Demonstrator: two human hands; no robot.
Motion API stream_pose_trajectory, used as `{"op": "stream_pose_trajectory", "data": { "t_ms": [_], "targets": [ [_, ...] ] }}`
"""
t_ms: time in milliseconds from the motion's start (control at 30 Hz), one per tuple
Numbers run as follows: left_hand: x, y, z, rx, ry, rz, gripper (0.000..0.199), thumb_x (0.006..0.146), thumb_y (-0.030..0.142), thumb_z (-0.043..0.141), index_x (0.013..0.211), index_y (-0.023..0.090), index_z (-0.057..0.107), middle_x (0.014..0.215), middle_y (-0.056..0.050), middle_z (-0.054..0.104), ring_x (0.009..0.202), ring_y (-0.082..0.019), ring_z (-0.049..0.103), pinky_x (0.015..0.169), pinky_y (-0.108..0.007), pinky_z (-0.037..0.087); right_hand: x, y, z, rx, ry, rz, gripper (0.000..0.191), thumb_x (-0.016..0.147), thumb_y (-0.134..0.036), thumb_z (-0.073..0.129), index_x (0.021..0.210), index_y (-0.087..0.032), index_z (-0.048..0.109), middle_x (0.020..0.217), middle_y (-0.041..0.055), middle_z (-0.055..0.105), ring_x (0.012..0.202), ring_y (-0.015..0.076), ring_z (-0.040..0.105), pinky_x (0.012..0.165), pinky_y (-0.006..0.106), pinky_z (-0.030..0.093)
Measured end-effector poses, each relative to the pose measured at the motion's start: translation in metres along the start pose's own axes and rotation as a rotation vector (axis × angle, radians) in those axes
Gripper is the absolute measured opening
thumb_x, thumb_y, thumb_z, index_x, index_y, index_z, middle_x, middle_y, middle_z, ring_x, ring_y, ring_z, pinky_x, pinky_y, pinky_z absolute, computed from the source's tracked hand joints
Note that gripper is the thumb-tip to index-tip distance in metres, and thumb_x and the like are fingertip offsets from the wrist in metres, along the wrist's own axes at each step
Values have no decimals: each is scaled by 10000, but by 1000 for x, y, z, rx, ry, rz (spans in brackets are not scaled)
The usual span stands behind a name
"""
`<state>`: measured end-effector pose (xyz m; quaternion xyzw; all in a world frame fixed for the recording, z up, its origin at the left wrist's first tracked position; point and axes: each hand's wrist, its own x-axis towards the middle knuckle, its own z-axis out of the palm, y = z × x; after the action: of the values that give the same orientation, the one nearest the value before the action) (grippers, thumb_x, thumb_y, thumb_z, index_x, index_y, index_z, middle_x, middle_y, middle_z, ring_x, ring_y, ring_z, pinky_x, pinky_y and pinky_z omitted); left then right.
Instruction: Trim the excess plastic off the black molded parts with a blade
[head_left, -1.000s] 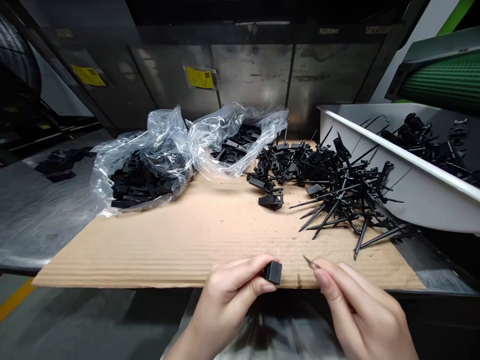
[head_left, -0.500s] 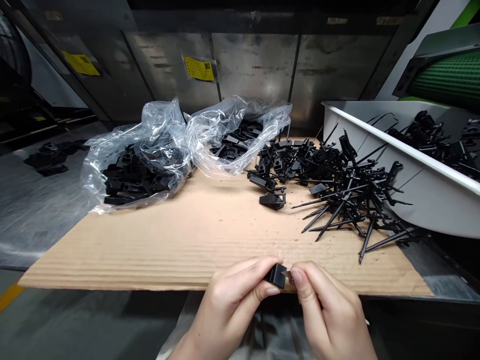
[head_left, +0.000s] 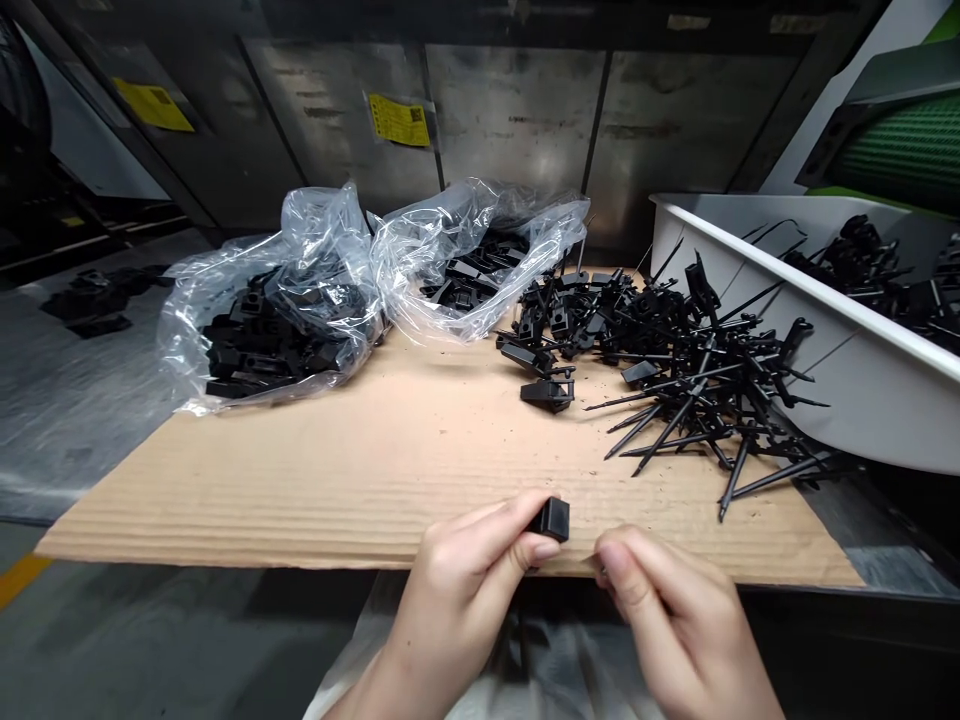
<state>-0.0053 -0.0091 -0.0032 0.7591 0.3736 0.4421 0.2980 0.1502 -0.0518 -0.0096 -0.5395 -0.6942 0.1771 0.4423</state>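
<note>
Corrugated cardboard sheet [head_left: 300, 500], near edge: light, stiff black plastic block [head_left: 553, 519] pinched at one end in the left hand [head_left: 469, 590], right hand [head_left: 667, 615] half-curled just beside it, any hold hidden!

Seeing brushed steel panels [head_left: 517, 120] across the back, yellow QR label [head_left: 398, 120] on one. Green ribbed roller [head_left: 907, 150] upper right. Steel worktop [head_left: 90, 430] left side, grey floor [head_left: 127, 640] below it, yellow floor stripe [head_left: 19, 580]. Light's dim.
</note>
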Motion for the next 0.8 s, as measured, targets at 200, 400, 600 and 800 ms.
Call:
{"op": "stream_pose_trajectory", "data": {
  "t_ms": [200,400,600,800],
  "targets": [
    [1,2,-3,-3,-63,22,190,830,94,561,983,140,662,834,-26,735,748,-134,688,677,-124,494,3,-3,1,-41,44,118,300,912,-223,370,618,-210,427,530,-50,440,486,79,465,491,187,334],
    [0,2,-3,9,-76,60,155,836,113,552,931,150,668,797,-31,733,697,-153,688,618,-155,507,2,-3,9,-118,33,88,253,916,-200,359,704,-206,497,600,-17,542,541,106,513,515,214,348],
    [1,3,-2,19,-64,62,145,835,132,554,900,163,680,757,-23,731,651,-156,684,579,-167,510,2,-2,3,-110,-30,43,254,909,-172,364,701,-198,507,608,-17,555,551,98,531,526,207,362],
    [2,2,-1,33,-54,23,152,826,118,563,919,135,683,748,-29,731,654,-151,685,589,-158,508,6,-3,-9,24,-100,87,306,906,-219,378,605,-204,430,526,-47,459,468,73,471,470,178,357]
  ]
}}
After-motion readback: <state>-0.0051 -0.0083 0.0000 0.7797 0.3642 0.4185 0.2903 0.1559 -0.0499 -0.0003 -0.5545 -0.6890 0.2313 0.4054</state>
